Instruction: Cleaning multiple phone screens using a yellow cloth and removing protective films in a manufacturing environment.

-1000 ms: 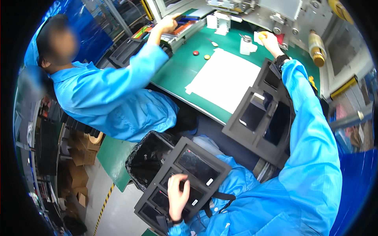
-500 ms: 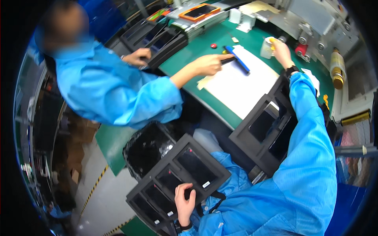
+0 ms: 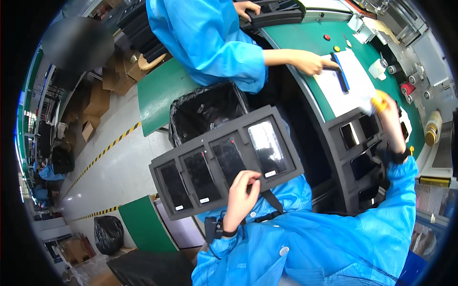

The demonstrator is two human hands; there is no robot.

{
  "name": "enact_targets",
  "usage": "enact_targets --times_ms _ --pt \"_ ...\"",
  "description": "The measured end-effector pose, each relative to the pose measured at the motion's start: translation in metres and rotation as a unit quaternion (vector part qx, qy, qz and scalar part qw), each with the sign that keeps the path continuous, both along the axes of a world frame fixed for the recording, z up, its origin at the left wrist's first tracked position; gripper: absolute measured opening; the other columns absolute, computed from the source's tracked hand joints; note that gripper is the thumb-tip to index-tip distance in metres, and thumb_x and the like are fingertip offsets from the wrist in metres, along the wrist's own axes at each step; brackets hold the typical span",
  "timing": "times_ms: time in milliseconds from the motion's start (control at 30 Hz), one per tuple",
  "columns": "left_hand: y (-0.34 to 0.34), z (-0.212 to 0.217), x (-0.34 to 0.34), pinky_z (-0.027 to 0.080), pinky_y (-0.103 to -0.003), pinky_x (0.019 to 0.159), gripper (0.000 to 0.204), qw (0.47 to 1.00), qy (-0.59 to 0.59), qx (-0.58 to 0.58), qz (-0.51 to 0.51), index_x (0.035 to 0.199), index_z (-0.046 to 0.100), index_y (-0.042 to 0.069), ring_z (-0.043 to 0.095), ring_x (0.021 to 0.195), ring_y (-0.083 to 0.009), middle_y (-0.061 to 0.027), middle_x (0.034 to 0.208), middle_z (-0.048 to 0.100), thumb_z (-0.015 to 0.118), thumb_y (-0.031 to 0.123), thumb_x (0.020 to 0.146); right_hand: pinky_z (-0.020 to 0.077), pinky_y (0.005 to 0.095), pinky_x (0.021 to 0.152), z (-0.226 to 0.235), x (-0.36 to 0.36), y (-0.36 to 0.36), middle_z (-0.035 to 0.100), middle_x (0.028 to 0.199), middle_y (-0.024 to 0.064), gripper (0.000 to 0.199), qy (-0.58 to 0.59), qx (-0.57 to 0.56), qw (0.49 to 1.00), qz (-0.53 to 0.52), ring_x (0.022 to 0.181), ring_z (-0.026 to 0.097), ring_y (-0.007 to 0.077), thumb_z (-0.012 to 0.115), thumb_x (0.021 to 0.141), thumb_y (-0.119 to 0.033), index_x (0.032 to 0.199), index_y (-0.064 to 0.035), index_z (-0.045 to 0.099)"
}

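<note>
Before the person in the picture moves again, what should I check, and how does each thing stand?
1. Four-slot tray filled: ok, a dark panel lies in each slot.
2. Left hand by that tray: ok, at its near edge.
3. Right hand's contents: cannot tell, blurred.
4. White sheet free: not ok, a co-worker's hand reaches over it to a blue-and-black tool.
5. Second tray full: cannot tell, partly hidden.

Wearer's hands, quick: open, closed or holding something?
Left hand: half-open, curled, by the black tray.
Right hand: blurred; can't tell whether it holds anything.
</note>
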State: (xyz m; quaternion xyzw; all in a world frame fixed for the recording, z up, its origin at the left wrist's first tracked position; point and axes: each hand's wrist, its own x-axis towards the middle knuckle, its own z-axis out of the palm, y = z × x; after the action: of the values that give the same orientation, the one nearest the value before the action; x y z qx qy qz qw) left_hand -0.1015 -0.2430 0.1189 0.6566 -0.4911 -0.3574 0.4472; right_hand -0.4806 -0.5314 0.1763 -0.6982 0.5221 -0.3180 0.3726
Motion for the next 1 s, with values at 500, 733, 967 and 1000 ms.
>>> enact_targets --times_ms 500,733,967,1000 --pt "-0.012 -0.037 0.027 0.038 -0.048 0.101 0.056 0.959 -0.270 0.038 0.078 0.132 0.036 -0.012 0.041 0.118 -0.0453 -0.0295 0.131 0.039 0.060 0.011 0.086 0.0334 0.0409 0.108 -0.114 0.229 0.188 0.052 0.131 0.0242 0.020 0.049 0.057 0.992 0.101 0.135 0.038 0.0382 0.051 0.094 -0.009 0.110 -0.0046 0.060" --pt "-0.005 -0.055 0.025 0.038 -0.048 0.101 0.076 0.943 -0.304 0.083 0.104 0.137 0.026 -0.018 0.043 0.114 -0.0443 -0.0339 0.129 0.040 0.066 0.017 0.082 0.0455 0.0316 0.086 -0.096 0.251 0.171 0.062 0.100 0.0127 0.019 -0.159 0.222 0.962 -0.004 0.096 0.060 0.0212 0.051 0.094 -0.009 0.108 -0.0010 0.058" --pt "-0.017 -0.093 0.036 0.039 -0.048 0.095 0.057 0.975 -0.113 0.067 0.178 0.128 0.040 -0.010 0.046 0.107 -0.0444 -0.0283 0.115 0.048 0.065 0.016 0.084 0.0448 0.0265 0.085 -0.107 0.259 0.169 0.064 0.098 0.0062 0.019 -0.100 0.195 0.975 0.032 0.094 0.060 0.0142 0.052 0.092 -0.009 0.108 -0.0007 0.060" --pt "-0.018 -0.111 0.042 0.040 -0.048 0.092 0.046 0.987 0.017 0.085 0.137 0.119 0.046 -0.007 0.049 0.103 -0.0437 -0.0272 0.112 0.050 0.064 0.016 0.084 0.0448 0.0260 0.085 -0.110 0.254 0.168 0.064 0.098 0.0066 0.020 -0.150 0.211 0.965 0.031 0.094 0.059 0.0140 0.053 0.092 -0.009 0.108 -0.0006 0.060"
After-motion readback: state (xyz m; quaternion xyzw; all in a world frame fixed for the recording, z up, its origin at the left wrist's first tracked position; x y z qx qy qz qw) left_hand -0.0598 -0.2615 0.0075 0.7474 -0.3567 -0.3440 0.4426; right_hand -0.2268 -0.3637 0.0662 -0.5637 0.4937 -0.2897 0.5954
